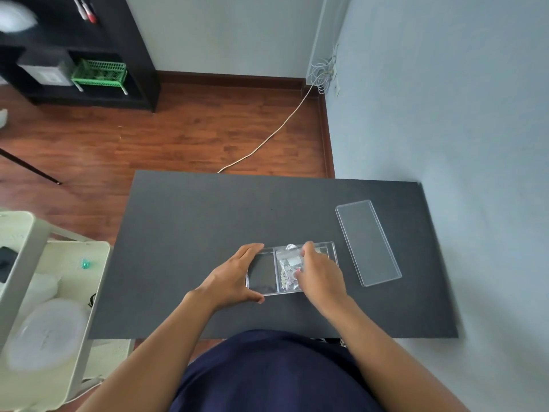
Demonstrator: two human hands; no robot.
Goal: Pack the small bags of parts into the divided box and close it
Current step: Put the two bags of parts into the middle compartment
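A clear, hard-plastic divided box (263,273) sits near the front of the matte black table (193,233). The left hand (234,278) cups the box's left end, fingers spread around it. The right hand (319,273) presses crinkly small clear bags of parts (288,267) into the middle compartment, hiding the right compartment; its grip is unclear. The flat clear rectangular lid (367,242) lies right of the box.

A dark table (193,233) carries the divided box (263,275) and its clear lid (367,242).

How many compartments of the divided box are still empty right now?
1 that I can see: the left compartment, beside the left hand. The middle one holds bags of parts; the right hand hides the right end.
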